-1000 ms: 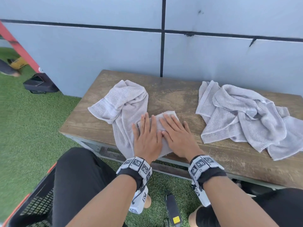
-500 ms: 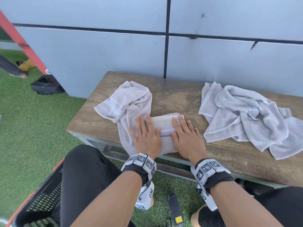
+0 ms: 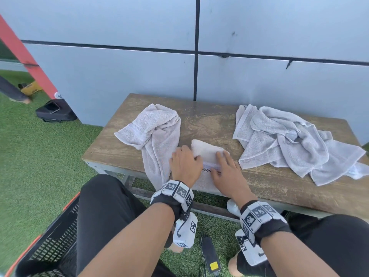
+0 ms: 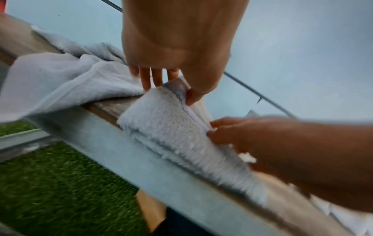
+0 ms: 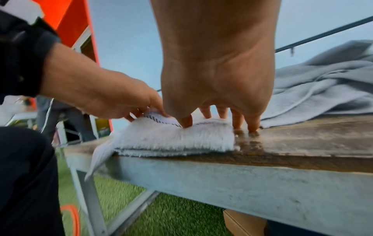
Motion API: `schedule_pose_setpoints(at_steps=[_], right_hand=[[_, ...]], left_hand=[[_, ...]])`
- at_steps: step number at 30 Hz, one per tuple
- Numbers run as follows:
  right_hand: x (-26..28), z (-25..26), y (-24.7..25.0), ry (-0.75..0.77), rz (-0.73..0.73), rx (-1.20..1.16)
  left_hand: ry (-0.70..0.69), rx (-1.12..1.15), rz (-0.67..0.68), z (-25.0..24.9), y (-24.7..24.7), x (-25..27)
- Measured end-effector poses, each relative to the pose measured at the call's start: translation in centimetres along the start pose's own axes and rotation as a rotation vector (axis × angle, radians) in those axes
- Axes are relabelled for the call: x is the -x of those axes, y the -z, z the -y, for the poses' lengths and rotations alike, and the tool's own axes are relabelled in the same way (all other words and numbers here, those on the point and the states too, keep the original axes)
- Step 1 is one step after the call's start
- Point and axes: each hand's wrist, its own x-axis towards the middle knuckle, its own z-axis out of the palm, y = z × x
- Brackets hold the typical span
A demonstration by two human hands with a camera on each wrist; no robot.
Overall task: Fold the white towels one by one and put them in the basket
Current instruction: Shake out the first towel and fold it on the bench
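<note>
A small folded white towel [image 3: 205, 150] [image 4: 167, 124] [image 5: 171, 137] lies at the near edge of the wooden bench [image 3: 209, 118], partly over the rim. My left hand [image 3: 185, 164] [image 4: 173, 47] pinches its left end, thumb on top and fingers behind. My right hand [image 3: 227, 172] [image 5: 218, 71] grips its right end: the thumb presses the striped border, and the fingertips reach down the far side to the wood. The towel's far part stands slightly raised between the hands. The black basket [image 3: 50, 246] with an orange rim sits on the grass at the lower left, beside my left leg.
A crumpled white towel [image 3: 151, 132] lies left of the hands and hangs over the bench's front edge. A bigger heap of towels [image 3: 289, 140] [image 5: 322, 83] covers the right side. A grey wall stands behind the bench. A black bag [image 3: 54, 112] lies on the grass.
Both hands lay flat on the folded towel before. Now they have shifted to its two ends and curled round them, and the towel's far part has risen.
</note>
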Motion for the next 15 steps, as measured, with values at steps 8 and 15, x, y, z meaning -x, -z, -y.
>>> schedule_pose_setpoints(at_steps=[8,15], right_hand=[[1.6,1.7,4.9,-0.137,-0.073,-0.583],[2.1,10.8,7.8,0.066,-0.043,-0.891]], left_hand=[[-0.136,0.644,0.191,-1.8,6.5,0.9],[-0.002,0.858,0.049,3.3,15.9,2.9]])
